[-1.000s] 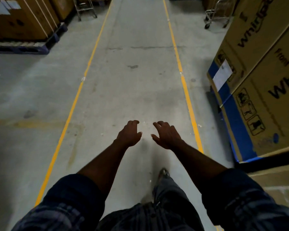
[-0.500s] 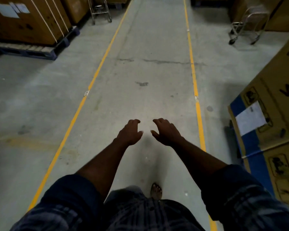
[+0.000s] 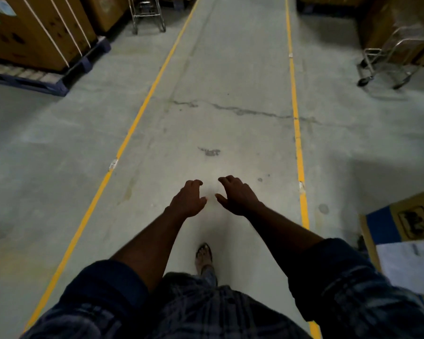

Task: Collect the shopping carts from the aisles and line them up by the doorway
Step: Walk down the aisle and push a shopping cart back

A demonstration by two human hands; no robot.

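My left hand and my right hand are held out side by side over the concrete floor, palms down, fingers loosely curled and apart, holding nothing. One metal shopping cart stands at the far left of the aisle, just outside the left yellow line; only its lower frame and wheels show. A second metal cart stands at the far right beside stacked boxes, angled toward the aisle. Both carts are well ahead of my hands.
Two yellow floor lines border the walkway. Strapped cardboard boxes sit on a blue pallet at the left. A blue and brown carton with a white label lies at the near right. My sandalled foot is below my hands.
The view has advanced down the aisle: both carts are nearer and larger, and the big carton at the right has slid back toward the lower right corner. My hands keep the same pose.
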